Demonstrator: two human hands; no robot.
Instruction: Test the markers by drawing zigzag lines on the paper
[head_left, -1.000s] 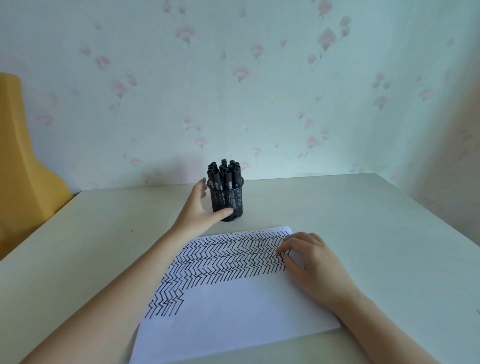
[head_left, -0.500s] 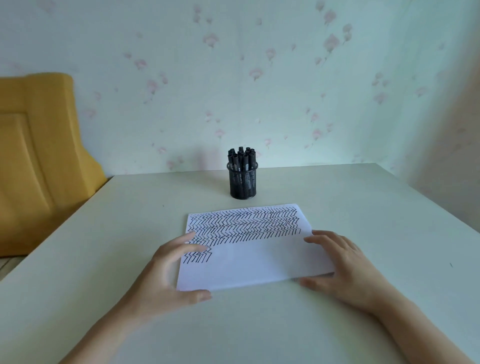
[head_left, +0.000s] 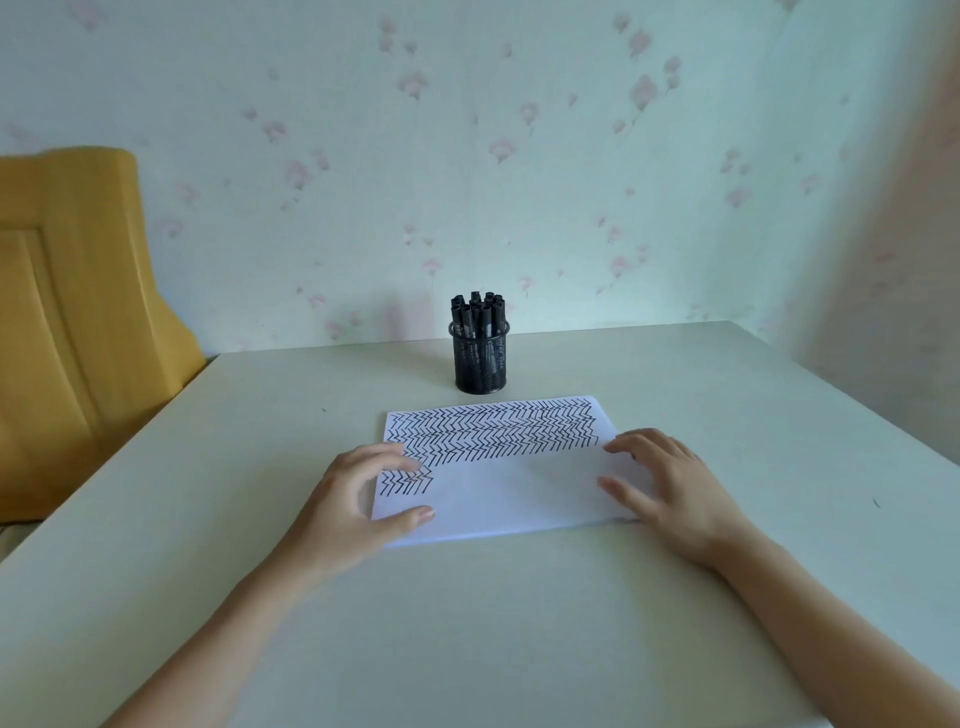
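Now both hands, the left hand (head_left: 358, 499) withdrawn from the marker cup (head_left: 479, 358), rested open-fingered on the paper (head_left: 519, 499), holding no marker; testing apparently paused.

I can't read any text from here. The markers (head_left: 478, 316) in the mesh cup (head_left: 480, 364) carry pale printing along their barrels, but it is too small and blurred for me to make out a word or brand. The paper (head_left: 519, 493) bears only hand-drawn black zigzag rows, no letters or numbers. I see no labels or signs on the surface (head_left: 467, 623) or the wallpaper (head_left: 519, 182).
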